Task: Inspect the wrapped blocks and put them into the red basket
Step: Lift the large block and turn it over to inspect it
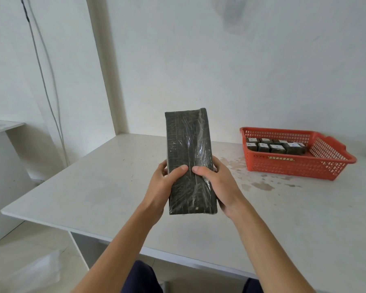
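A long dark block wrapped in clear film (188, 144) is held upright above the white table, its broad face toward me. My left hand (163, 185) grips its lower left edge with the thumb across the front. My right hand (218, 182) grips the lower right edge, thumb also on the front; both thumbs nearly meet. The red basket (294, 166) stands on the table to the right, apart from the block. Inside it lie several smaller wrapped dark blocks (275, 145) with white labels, packed in rows toward the basket's left side.
The white table (106, 191) has brown stains (260, 185) in front of the basket. Its left and front edges are near me. A lower white surface (2, 125) stands far left. Cables (49, 98) hang down the wall. A clear plastic bag (36, 273) lies on the floor.
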